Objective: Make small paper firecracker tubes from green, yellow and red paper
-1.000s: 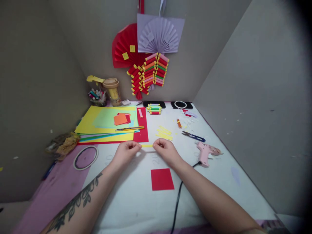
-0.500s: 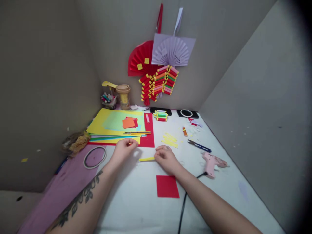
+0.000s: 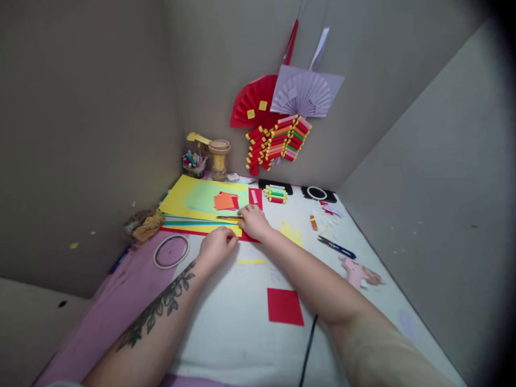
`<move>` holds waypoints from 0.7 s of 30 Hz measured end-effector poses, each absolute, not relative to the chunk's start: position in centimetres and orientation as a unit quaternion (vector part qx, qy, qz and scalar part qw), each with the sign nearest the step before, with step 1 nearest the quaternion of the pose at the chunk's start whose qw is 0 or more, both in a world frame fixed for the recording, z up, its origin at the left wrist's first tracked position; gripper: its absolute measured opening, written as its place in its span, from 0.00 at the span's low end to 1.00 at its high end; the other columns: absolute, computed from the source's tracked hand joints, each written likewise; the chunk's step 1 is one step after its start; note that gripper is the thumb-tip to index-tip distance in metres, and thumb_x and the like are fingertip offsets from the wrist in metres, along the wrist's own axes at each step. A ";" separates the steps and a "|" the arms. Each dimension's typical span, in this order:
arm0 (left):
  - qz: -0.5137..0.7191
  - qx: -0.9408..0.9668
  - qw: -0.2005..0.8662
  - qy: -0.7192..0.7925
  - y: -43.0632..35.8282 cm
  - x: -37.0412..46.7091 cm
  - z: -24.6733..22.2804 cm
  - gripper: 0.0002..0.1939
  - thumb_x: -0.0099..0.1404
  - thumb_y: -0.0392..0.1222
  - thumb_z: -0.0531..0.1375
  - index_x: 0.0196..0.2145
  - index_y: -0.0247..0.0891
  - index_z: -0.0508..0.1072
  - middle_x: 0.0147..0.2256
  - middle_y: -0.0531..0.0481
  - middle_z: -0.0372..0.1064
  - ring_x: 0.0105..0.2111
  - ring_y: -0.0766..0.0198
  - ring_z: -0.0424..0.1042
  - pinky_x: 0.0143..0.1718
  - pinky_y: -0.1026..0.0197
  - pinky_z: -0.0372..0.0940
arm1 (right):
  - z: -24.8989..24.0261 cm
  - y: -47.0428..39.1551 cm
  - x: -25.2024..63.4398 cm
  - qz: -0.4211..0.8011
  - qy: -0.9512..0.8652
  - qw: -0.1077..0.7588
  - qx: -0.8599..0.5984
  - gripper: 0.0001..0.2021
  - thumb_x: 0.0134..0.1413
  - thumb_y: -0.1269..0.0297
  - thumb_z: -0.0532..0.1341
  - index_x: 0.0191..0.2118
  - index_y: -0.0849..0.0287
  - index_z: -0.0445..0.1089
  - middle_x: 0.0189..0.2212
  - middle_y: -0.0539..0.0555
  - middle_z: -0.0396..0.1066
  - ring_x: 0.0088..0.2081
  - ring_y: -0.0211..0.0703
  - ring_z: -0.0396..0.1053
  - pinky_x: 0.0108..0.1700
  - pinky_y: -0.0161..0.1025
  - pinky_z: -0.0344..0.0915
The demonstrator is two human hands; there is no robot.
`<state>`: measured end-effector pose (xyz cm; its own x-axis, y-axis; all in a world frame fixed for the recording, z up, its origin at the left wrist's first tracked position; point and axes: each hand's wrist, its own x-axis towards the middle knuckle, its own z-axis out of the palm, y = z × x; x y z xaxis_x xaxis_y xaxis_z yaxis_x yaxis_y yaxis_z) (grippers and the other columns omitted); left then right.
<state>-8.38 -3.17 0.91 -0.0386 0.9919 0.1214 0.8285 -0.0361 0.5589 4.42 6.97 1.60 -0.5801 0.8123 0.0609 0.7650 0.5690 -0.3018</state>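
My left hand (image 3: 219,244) rests near the front edge of the paper stack, its fingers curled together; what they hold, if anything, is hidden. My right hand (image 3: 255,221) reaches over the red sheet, its fingertips at the end of a thin craft knife (image 3: 229,217) lying on the papers. Below the hands, a narrow yellow strip (image 3: 251,262) lies flat on the white table. Nearer to me is a red paper square (image 3: 285,306). More yellow strips (image 3: 291,232) lie right of my right hand. Orange and red squares (image 3: 226,201) sit on the stack.
A tape roll (image 3: 171,251) lies at the left. Small paper rolls (image 3: 276,194) stand at the back. Dark snips (image 3: 336,247) and a pink glue gun (image 3: 358,272) lie right, a black cord running under my right arm. Paper fans (image 3: 306,91) hang on the wall.
My right hand has left the yellow strip and moved up and left to the knife. The strip now lies free. My left hand stays near the stack; the view has shifted.
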 end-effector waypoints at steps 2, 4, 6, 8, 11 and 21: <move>0.257 0.705 0.177 0.637 -3.4 -8.1 1.1 0.12 0.61 0.44 0.53 0.30 0.38 0.75 0.35 0.47 0.72 0.36 0.60 0.69 0.35 0.62 0.59 | 1.1 7.7 3.7 0.125 -0.878 0.084 -0.453 0.11 0.54 0.66 0.59 0.43 0.61 0.67 0.47 0.62 0.64 0.51 0.54 0.57 0.50 0.47 0.55; 0.249 0.740 0.207 0.589 -3.7 -7.6 1.2 0.12 0.61 0.45 0.54 0.32 0.40 0.75 0.36 0.48 0.72 0.35 0.61 0.69 0.34 0.62 0.59 | 0.9 7.6 4.4 0.130 -0.873 0.085 -0.463 0.08 0.54 0.68 0.58 0.41 0.61 0.66 0.46 0.62 0.65 0.49 0.53 0.58 0.49 0.46 0.56; 0.223 0.771 0.229 0.551 -4.2 -6.9 1.3 0.10 0.60 0.45 0.55 0.33 0.41 0.75 0.36 0.49 0.72 0.34 0.61 0.69 0.33 0.63 0.59 | 1.1 7.0 6.4 0.136 -0.863 0.093 -0.477 0.07 0.55 0.69 0.56 0.41 0.61 0.64 0.44 0.61 0.65 0.46 0.50 0.60 0.46 0.44 0.57; 0.194 0.790 0.226 0.536 -4.5 -6.2 1.2 0.09 0.59 0.44 0.56 0.34 0.42 0.75 0.35 0.49 0.72 0.34 0.61 0.69 0.33 0.63 0.59 | 1.5 6.0 9.4 0.150 -0.849 0.114 -0.493 0.07 0.57 0.70 0.52 0.41 0.61 0.63 0.40 0.59 0.66 0.40 0.45 0.62 0.41 0.40 0.60; 0.171 0.792 0.211 0.547 -4.6 -5.5 0.7 0.08 0.58 0.41 0.56 0.33 0.41 0.75 0.32 0.50 0.72 0.33 0.61 0.69 0.32 0.63 0.57 | 1.8 3.8 14.4 0.198 -0.821 0.203 -0.496 0.08 0.56 0.69 0.52 0.41 0.60 0.62 0.35 0.54 0.68 0.36 0.42 0.64 0.38 0.38 0.61; 0.175 0.762 0.221 0.583 -3.6 -5.5 0.2 0.11 0.60 0.39 0.51 0.33 0.41 0.75 0.35 0.49 0.73 0.35 0.60 0.70 0.34 0.62 0.60 | -0.7 -1.0 19.3 0.147 -0.869 0.122 -0.457 0.16 0.58 0.75 0.50 0.49 0.58 0.67 0.42 0.58 0.68 0.45 0.46 0.64 0.48 0.42 0.61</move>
<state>-5.50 -3.58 0.17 0.2582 0.9661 0.0083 0.8114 -0.2215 0.5409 19.32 -1.02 -0.65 -0.5523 0.8300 0.0773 0.7584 0.5388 -0.3668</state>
